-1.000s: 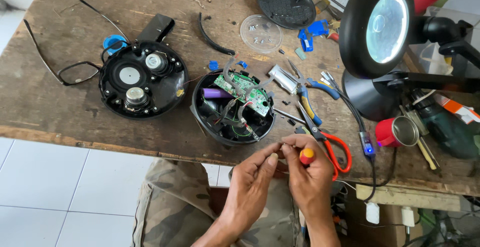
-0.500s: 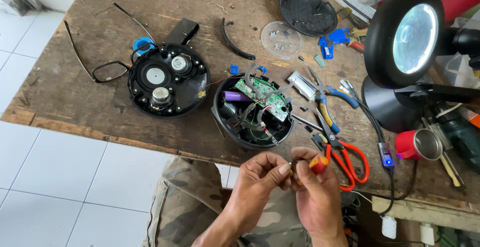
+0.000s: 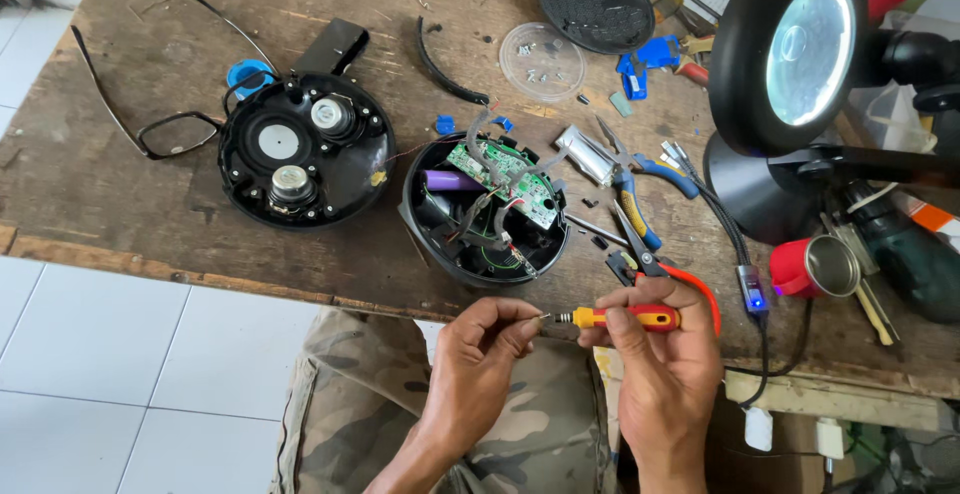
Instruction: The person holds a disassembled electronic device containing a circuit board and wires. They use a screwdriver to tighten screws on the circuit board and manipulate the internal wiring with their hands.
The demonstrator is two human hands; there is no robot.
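Two bare hands, the left hand (image 3: 480, 349) and the right hand (image 3: 655, 364), are seen from above with bare forearms; no gloves, rings, watch or sleeves are worn. Short, unpainted fingernails are shown on the fingers. Below them, the lap is covered by loose fabric trousers (image 3: 400, 424) printed in a camouflage pattern of olive green, tan and dark brown patches.

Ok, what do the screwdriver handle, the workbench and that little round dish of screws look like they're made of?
Screwdriver in the right hand: handle looks like glossy moulded plastic, red and yellow. Workbench: bare wood, worn and stained, with visible grain and chipped edges. Round dish: probably thin clear plastic, since the wood shows through it.
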